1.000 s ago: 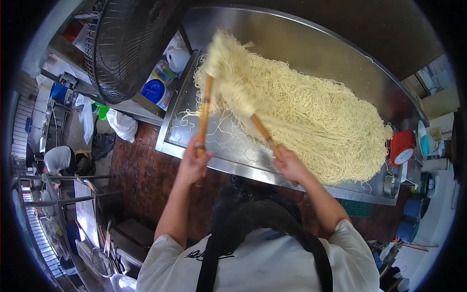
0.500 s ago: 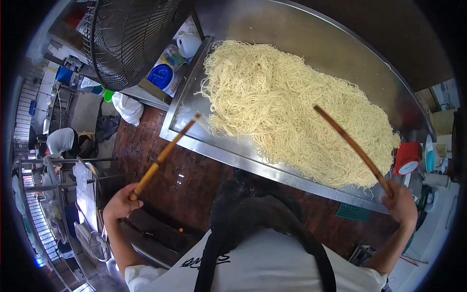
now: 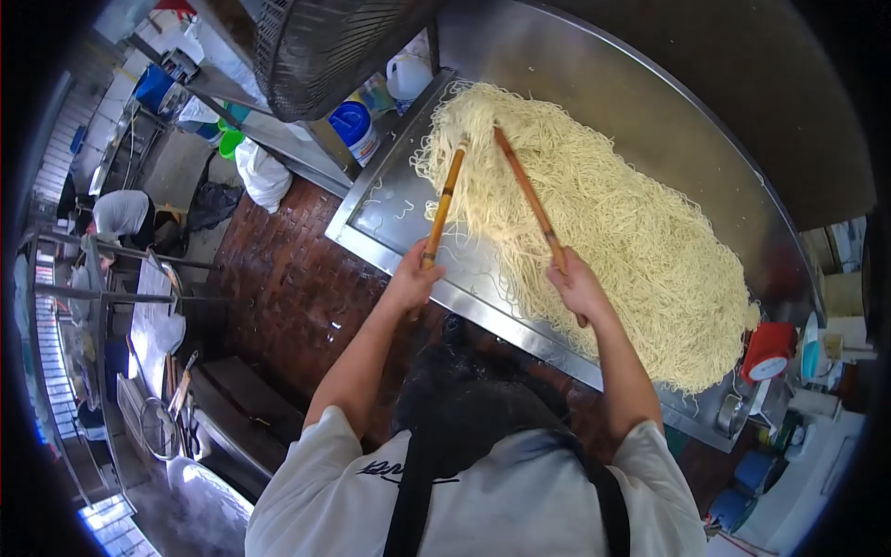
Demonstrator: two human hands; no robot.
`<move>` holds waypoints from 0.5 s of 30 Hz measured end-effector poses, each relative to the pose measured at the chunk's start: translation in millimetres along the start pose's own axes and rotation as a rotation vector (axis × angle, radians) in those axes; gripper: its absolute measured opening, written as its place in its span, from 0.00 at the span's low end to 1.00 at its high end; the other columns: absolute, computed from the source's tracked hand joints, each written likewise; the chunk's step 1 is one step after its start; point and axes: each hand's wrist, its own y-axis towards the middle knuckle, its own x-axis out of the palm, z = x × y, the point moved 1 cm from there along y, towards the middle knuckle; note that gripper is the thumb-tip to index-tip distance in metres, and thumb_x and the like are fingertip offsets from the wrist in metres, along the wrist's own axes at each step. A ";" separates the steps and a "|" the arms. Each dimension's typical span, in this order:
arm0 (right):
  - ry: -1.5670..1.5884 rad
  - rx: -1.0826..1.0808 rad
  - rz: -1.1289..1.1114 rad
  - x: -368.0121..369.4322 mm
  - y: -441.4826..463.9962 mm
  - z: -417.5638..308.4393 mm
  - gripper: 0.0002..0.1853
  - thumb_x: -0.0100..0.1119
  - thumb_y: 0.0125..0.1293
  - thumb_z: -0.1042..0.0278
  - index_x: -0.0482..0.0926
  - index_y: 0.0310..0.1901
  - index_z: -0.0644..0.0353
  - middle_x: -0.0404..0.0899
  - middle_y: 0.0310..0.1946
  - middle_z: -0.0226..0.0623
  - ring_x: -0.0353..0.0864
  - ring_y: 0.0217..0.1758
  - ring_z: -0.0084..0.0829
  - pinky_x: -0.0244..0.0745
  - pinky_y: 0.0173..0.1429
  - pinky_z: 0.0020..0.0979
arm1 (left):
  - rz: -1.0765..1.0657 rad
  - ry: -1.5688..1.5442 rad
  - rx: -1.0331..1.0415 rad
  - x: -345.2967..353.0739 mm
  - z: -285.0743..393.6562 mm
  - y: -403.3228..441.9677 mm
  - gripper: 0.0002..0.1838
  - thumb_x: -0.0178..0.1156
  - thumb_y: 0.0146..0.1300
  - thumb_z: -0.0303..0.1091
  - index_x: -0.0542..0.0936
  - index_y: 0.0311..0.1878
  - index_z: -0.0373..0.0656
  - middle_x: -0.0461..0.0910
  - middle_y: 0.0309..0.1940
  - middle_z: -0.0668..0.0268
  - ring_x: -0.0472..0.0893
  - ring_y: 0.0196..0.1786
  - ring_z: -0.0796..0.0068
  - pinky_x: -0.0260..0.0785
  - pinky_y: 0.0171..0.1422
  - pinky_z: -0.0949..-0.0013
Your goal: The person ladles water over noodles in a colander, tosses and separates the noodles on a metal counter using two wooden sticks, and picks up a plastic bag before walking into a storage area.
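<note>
A long heap of pale noodles (image 3: 613, 241) covers much of a steel-topped table (image 3: 380, 200). My left hand (image 3: 413, 277) is wrapped round the near end of a yellowish wooden stick (image 3: 447, 200); its far tip touches the noodles at the heap's left end. In my right hand (image 3: 577, 283) is a darker brown wooden stick (image 3: 527, 187), its butt showing below my fist. That stick lies over the noodles, its tip close to the other one. The two sticks lean towards each other at their far ends. Several loose strands lie on the bare steel at the left.
A large fan (image 3: 325, 56) stands at the table's left corner, near a blue-lidded tub (image 3: 353, 125) and a white jug (image 3: 408, 76). A red scale (image 3: 768, 351) sits beyond the right end. Another person (image 3: 122, 215) bends down at far left. A steaming pan (image 3: 209, 497) is at lower left.
Both hands have swung inward and forward, bringing the stick tips together at the left end of the heap. Noodles there have shifted away from the table's left side. My view has turned slightly.
</note>
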 end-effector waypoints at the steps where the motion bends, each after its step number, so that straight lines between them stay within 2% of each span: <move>1: -0.024 -0.003 0.006 1.2 -9.9 6.2 0.16 0.55 0.71 0.59 0.73 0.47 0.66 0.80 0.33 0.56 0.81 0.36 0.55 0.75 0.43 0.47 | -0.019 0.054 -0.018 -8.9 -0.6 -10.7 0.36 0.63 0.64 0.26 0.62 0.75 0.48 0.74 0.27 0.68 0.70 0.17 0.79 0.63 0.18 0.70; 3: -0.077 -0.021 0.038 0.9 -41.1 27.4 0.15 0.54 0.71 0.60 0.73 0.47 0.66 0.80 0.33 0.57 0.81 0.37 0.56 0.75 0.44 0.48 | -0.058 0.164 -0.031 -33.5 -7.5 -39.7 0.37 0.63 0.64 0.26 0.63 0.75 0.49 0.74 0.26 0.69 0.71 0.18 0.80 0.63 0.19 0.71; 4: -0.078 -0.030 0.043 19.2 -44.8 39.8 0.15 0.55 0.70 0.60 0.73 0.47 0.65 0.80 0.33 0.57 0.81 0.38 0.56 0.75 0.44 0.48 | -0.063 0.108 -0.067 -36.5 -37.6 -38.1 0.36 0.63 0.64 0.26 0.63 0.75 0.49 0.74 0.26 0.69 0.73 0.19 0.79 0.64 0.20 0.71; 5: -0.078 -0.035 0.049 48.9 -43.4 59.2 0.15 0.55 0.70 0.61 0.73 0.47 0.65 0.80 0.33 0.57 0.81 0.38 0.56 0.75 0.45 0.48 | -0.011 0.261 -0.044 -30.3 -56.1 -36.9 0.36 0.63 0.64 0.27 0.63 0.75 0.48 0.74 0.26 0.70 0.74 0.21 0.78 0.66 0.22 0.71; 7: -0.019 0.032 0.024 81.0 -33.7 52.9 0.15 0.58 0.69 0.61 0.73 0.47 0.65 0.79 0.31 0.55 0.80 0.37 0.57 0.75 0.45 0.50 | 0.006 0.253 -0.015 -4.6 -52.8 -24.0 0.35 0.64 0.65 0.28 0.63 0.75 0.47 0.73 0.26 0.71 0.73 0.21 0.78 0.66 0.22 0.71; 8: 0.031 0.061 0.042 77.0 -22.1 19.5 0.15 0.59 0.69 0.61 0.73 0.48 0.64 0.78 0.30 0.52 0.80 0.35 0.53 0.75 0.43 0.48 | -0.017 0.165 0.011 3.5 -28.4 -22.9 0.35 0.64 0.66 0.29 0.63 0.74 0.47 0.73 0.25 0.71 0.72 0.20 0.79 0.66 0.22 0.70; 10: 0.157 0.068 0.113 14.3 -48.5 -73.2 0.13 0.59 0.69 0.63 0.73 0.48 0.62 0.77 0.28 0.47 0.79 0.30 0.43 0.74 0.39 0.43 | -0.078 -0.019 0.082 -0.4 45.4 -44.3 0.34 0.64 0.67 0.30 0.63 0.74 0.46 0.72 0.25 0.72 0.71 0.20 0.79 0.65 0.23 0.70; 11: 0.233 0.019 0.185 -20.6 -68.2 -112.0 0.12 0.58 0.70 0.63 0.74 0.48 0.61 0.76 0.27 0.43 0.77 0.28 0.38 0.73 0.36 0.39 | -0.060 -0.019 0.221 -18.7 104.9 -81.5 0.34 0.65 0.68 0.31 0.63 0.74 0.46 0.71 0.24 0.72 0.69 0.19 0.80 0.64 0.22 0.70; 13: 0.048 -0.056 0.229 -42.0 -89.1 -99.3 0.11 0.58 0.69 0.65 0.74 0.49 0.59 0.75 0.27 0.40 0.76 0.26 0.32 0.71 0.33 0.34 | -0.071 -0.039 0.216 -21.1 87.6 -91.0 0.33 0.65 0.68 0.32 0.64 0.74 0.50 0.69 0.23 0.74 0.67 0.16 0.83 0.60 0.18 0.74; 15: -0.046 0.047 0.141 -50.0 -103.2 -54.8 0.12 0.59 0.68 0.65 0.74 0.49 0.60 0.74 0.26 0.40 0.75 0.26 0.32 0.71 0.33 0.35 | -0.008 0.148 0.134 -22.4 48.8 -94.0 0.33 0.66 0.68 0.33 0.65 0.74 0.50 0.72 0.26 0.72 0.68 0.16 0.81 0.62 0.19 0.72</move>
